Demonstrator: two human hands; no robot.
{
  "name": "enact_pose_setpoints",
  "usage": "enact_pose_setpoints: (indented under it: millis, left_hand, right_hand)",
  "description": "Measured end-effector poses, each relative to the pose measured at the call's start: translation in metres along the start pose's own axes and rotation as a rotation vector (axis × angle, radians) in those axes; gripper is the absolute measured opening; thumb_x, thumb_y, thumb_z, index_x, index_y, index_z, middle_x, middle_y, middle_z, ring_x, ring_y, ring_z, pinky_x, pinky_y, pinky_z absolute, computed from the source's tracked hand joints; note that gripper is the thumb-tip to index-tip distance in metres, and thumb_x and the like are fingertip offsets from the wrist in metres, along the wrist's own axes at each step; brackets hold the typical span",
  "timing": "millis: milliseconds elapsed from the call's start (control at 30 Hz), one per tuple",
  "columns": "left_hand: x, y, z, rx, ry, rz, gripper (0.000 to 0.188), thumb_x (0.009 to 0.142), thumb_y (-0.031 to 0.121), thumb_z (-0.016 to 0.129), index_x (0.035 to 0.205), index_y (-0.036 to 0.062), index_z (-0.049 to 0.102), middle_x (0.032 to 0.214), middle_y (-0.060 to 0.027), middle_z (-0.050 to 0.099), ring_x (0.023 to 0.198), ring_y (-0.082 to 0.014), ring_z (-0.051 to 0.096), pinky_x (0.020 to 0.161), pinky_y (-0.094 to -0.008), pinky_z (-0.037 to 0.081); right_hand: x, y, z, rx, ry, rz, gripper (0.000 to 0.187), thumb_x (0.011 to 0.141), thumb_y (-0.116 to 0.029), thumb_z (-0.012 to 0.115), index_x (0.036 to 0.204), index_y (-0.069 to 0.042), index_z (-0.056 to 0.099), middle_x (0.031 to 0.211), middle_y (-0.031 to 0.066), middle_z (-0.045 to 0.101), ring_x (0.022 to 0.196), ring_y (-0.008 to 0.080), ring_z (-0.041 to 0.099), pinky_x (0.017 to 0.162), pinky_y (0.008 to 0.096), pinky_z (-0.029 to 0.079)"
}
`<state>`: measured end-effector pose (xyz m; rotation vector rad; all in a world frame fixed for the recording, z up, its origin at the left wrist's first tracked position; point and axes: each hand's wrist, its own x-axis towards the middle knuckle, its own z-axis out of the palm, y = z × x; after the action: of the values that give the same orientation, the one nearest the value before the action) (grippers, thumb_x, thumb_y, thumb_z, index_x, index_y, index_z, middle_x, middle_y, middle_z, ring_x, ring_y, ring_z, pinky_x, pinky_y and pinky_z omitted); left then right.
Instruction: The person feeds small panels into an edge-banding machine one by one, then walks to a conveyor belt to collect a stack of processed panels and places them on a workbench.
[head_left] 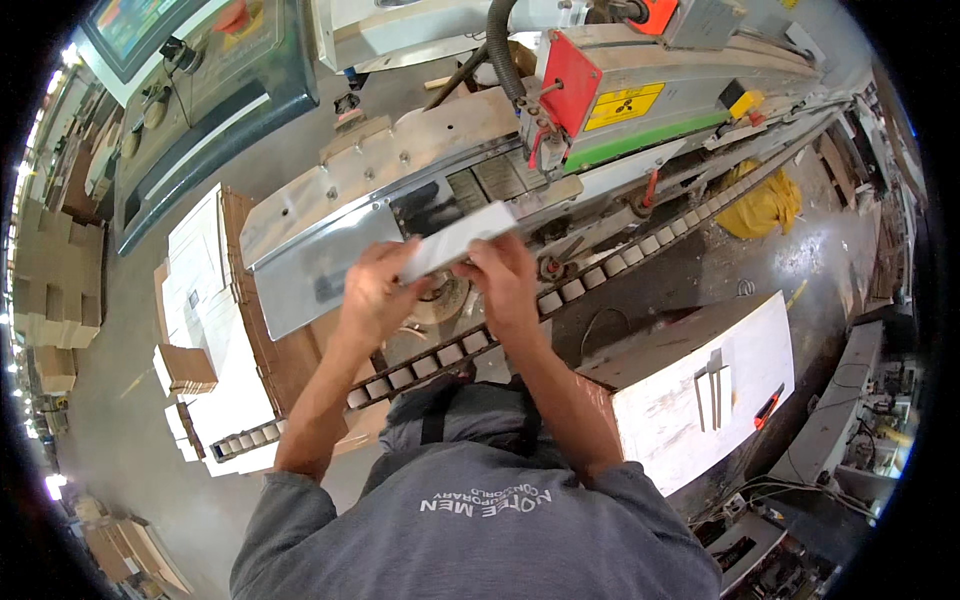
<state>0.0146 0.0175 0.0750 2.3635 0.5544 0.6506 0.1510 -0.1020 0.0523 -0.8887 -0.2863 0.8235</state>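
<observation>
Sweeping out over grey floor (120, 340), walking room at far left; along the long grey machine (690, 85), past white boards (205, 265), over the straight edges of the metal tabletop (312, 268); and up centre, a narrow, smooth white panel (456, 243), slightly blurred, clamped between left fingers (388, 257) and right fingers (510, 260)!

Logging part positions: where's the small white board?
Head view, above centre: small white board in left hand and right hand, below-left of red panel.
</observation>
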Motion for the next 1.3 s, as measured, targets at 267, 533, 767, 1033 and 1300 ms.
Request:
enact_pose_setpoints:
  millis: [267,533,767,1033,1300]
  left_hand:
    - [0.017,-0.101,-0.015,0.234,0.165,-0.082,0.056,0.067,0.009,0.084,0.120,0.0003,0.066,0.108,-0.0194,0.067,0.090,-0.0334,0.065,0.079,-0.0403,0.053]
    - [0.015,-0.125,-0.017,0.322,0.391,0.223,0.047,0.061,0.006,0.086,0.106,0.0037,0.071,0.096,-0.0121,0.065,0.085,-0.0326,0.058,0.074,-0.0418,0.050]
    - [0.012,-0.131,-0.021,0.275,0.422,0.099,0.034,0.066,0.005,0.083,0.098,0.0025,0.073,0.082,-0.0126,0.064,0.077,-0.0324,0.058,0.070,-0.0420,0.048]
    - [0.012,-0.131,-0.011,0.261,0.425,0.022,0.016,0.070,0.007,0.081,0.082,0.0018,0.072,0.076,-0.0123,0.064,0.073,-0.0319,0.059,0.067,-0.0422,0.048]
    - [0.036,-0.115,0.009,0.262,0.369,0.033,0.013,0.075,0.010,0.079,0.083,0.0027,0.071,0.077,-0.0127,0.064,0.073,-0.0324,0.060,0.068,-0.0419,0.048]
  right_hand:
    - [0.029,0.083,0.039,-0.088,-0.109,0.172,0.072,0.098,-0.017,0.060,0.150,0.011,0.018,0.120,0.0185,0.060,0.100,0.0217,0.064,0.082,0.0343,0.058]
    - [0.062,0.097,0.054,-0.296,-0.128,0.053,0.036,0.092,-0.009,0.057,0.120,0.009,0.044,0.121,0.0242,0.059,0.082,0.0194,0.067,0.068,0.0310,0.060]
    - [0.065,0.096,0.060,-0.397,-0.116,0.031,0.031,0.091,-0.010,0.056,0.114,0.009,0.046,0.120,0.0240,0.060,0.078,0.0177,0.067,0.066,0.0287,0.059]
    - [0.067,0.091,0.058,-0.348,-0.123,-0.002,0.026,0.091,-0.013,0.060,0.101,0.008,0.048,0.109,0.0170,0.060,0.077,0.0140,0.065,0.066,0.0276,0.058]
    - [0.086,0.071,0.035,-0.507,-0.058,-0.052,0.025,0.091,-0.015,0.062,0.088,0.008,0.052,0.085,0.0106,0.064,0.068,0.0100,0.063,0.060,0.0253,0.057]
